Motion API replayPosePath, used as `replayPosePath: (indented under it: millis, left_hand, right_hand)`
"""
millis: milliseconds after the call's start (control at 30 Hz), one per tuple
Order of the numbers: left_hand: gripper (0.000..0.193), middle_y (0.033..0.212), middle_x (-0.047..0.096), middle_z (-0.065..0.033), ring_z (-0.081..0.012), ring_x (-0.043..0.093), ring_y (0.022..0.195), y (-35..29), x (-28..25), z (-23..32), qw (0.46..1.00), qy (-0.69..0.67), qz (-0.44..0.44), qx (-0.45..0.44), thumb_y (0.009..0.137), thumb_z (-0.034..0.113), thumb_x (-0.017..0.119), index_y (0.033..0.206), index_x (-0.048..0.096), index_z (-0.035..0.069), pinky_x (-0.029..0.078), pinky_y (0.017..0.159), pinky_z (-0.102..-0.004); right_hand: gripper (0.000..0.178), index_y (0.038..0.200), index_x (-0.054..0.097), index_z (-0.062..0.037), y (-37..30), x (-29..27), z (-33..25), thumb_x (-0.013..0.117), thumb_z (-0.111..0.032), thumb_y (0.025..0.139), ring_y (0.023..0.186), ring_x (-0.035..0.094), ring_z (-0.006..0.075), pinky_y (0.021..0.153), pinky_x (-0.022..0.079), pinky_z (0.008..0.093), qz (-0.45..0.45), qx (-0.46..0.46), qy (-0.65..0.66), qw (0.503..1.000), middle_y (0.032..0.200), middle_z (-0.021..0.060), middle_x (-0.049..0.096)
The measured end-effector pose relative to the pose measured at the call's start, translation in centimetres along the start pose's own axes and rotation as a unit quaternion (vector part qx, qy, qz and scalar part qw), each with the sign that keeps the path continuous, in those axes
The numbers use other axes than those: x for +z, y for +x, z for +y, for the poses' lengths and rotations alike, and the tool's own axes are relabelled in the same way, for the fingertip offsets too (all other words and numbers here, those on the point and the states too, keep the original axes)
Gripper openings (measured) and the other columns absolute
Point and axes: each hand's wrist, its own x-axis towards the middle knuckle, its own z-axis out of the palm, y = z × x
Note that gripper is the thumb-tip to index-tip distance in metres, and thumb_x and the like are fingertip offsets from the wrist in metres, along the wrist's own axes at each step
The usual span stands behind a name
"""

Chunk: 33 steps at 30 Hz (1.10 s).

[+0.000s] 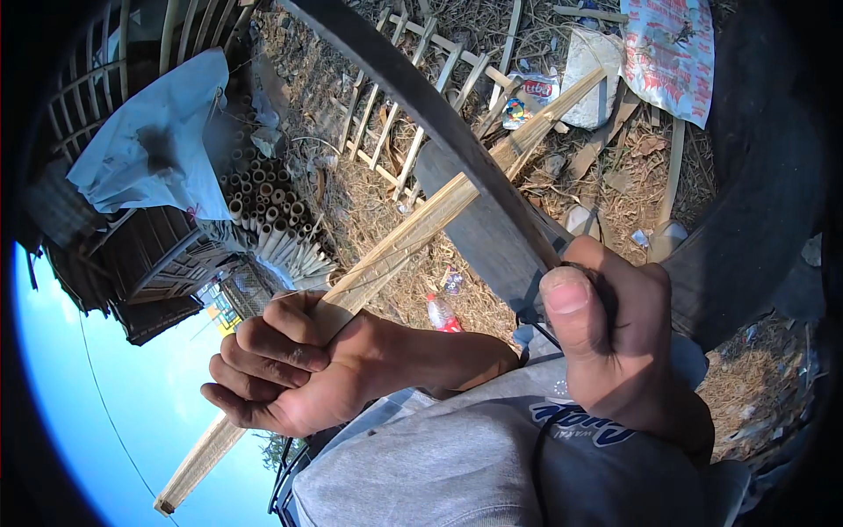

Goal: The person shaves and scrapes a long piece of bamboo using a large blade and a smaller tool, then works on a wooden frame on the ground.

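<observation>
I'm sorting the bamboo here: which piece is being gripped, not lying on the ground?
The long split bamboo strip, clenched in the left hand and crossed by the dark blade; the round cut tubes lie stacked apart.

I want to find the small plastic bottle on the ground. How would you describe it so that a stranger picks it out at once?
Start at the long bamboo strip that the left hand grips. Just below its middle, on the dry straw beside that wrist, lies the plastic bottle. Unlike the pale bamboo tubes stacked farther left, it is clear with a red label.
</observation>
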Motion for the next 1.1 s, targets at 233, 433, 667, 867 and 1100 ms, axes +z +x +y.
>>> replayPosePath:
  millis: [233, 433, 667, 867, 1100]
  left_hand:
    - [0.048, 0.046, 0.025, 0.003, -0.0066, 0.021, 0.037, 0.7, 1.0, -0.8, 0.999, -0.024, -0.026, -0.019, 0.104, 0.025, 0.038, 0.058, 0.029, 0.017, 0.02, 0.037, -0.0212]
    - [0.049, 0.046, 0.02, 0.0031, -0.0081, 0.015, 0.037, -3.5, 2.2, -6.2, 0.996, 0.004, 0.061, -0.069, 0.103, 0.028, 0.034, 0.057, 0.023, 0.018, 0.015, 0.034, -0.0223]
    - [0.046, 0.047, 0.021, 0.0032, -0.007, 0.016, 0.038, -0.1, 2.7, -3.1, 0.997, -0.024, 0.049, -0.051, 0.103, 0.026, 0.034, 0.058, 0.023, 0.018, 0.016, 0.036, -0.0219]
    - [0.046, 0.046, 0.019, 0.0042, -0.0067, 0.014, 0.037, 3.5, 5.2, -1.4, 0.994, 0.026, 0.077, -0.071, 0.1, 0.025, 0.04, 0.057, 0.024, 0.019, 0.015, 0.032, -0.0216]
    - [0.045, 0.048, 0.018, 0.0044, -0.0069, 0.013, 0.037, 3.7, 6.9, -3.1, 0.996, 0.035, 0.064, -0.055, 0.099, 0.027, 0.042, 0.059, 0.022, 0.019, 0.012, 0.032, -0.0207]
  right_hand:
    - [0.054, 0.075, 0.059, 0.0046, 1.0, -0.6, 3.4, 0.062, -0.046, 0.095, 0.043, 0.046, 0.021, 0.046, 0.038, 0.0354, -0.046, -0.002, -0.099, 0.994, 0.049, 0.0113, 0.045]
    - [0.059, 0.074, 0.061, 0.0058, 1.8, -1.4, 3.4, 0.056, -0.048, 0.097, 0.05, 0.061, 0.0416, 0.051, 0.047, 0.0482, -0.007, 0.063, -0.144, 0.988, 0.051, 0.0237, 0.053]
    - [0.054, 0.074, 0.057, 0.0047, 1.8, -3.5, 2.9, 0.052, -0.042, 0.101, 0.049, 0.046, 0.0217, 0.051, 0.038, 0.0372, 0.022, 0.04, -0.143, 0.989, 0.053, 0.0136, 0.046]
    - [0.058, 0.079, 0.062, 0.0058, 1.2, -2.5, 2.1, 0.054, -0.048, 0.099, 0.052, 0.054, 0.0324, 0.055, 0.043, 0.042, -0.002, 0.074, -0.125, 0.989, 0.058, 0.0215, 0.054]
    - [0.057, 0.076, 0.062, 0.0056, 0.8, -2.2, 0.1, 0.055, -0.047, 0.098, 0.048, 0.053, 0.0279, 0.052, 0.042, 0.0405, 0.012, 0.035, -0.13, 0.991, 0.053, 0.0195, 0.051]
